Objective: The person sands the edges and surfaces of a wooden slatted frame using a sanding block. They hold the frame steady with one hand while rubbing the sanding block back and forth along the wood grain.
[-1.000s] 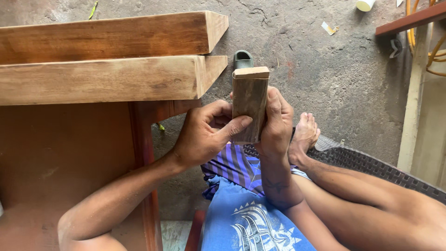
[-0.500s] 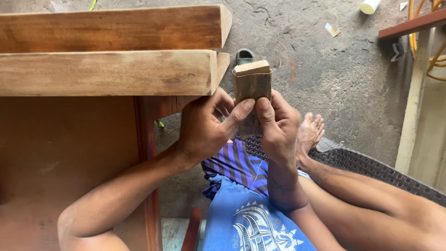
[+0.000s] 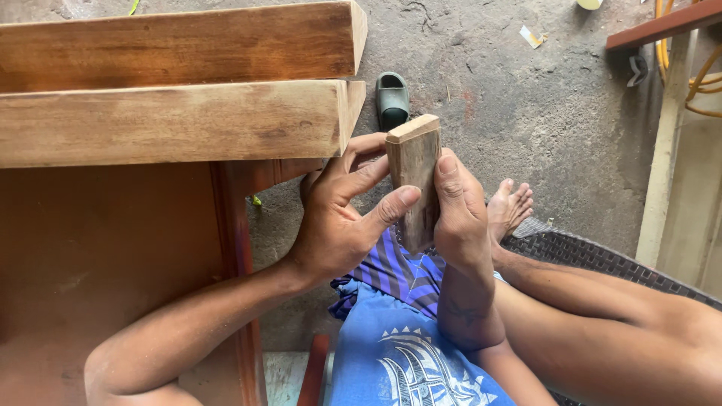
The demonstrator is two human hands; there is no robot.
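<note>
Head view: you hold a small wooden block [image 3: 414,177] upright above your lap, just beside the end of the timber planks [image 3: 180,120] on the worktop [image 3: 98,248]. Your left hand [image 3: 338,210] closes on its near face, thumb pressed flat; your right hand [image 3: 460,214] clasps the far edge. Risk: the grip sits low, so the block could tip and drop toward your bare foot [image 3: 510,209] or the concrete floor [image 3: 526,98].

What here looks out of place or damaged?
A single green sandal lies alone on the cracked floor, with paper litter nearby. The wood block, held upright between the left hand and right hand, shows no clear damage.
</note>
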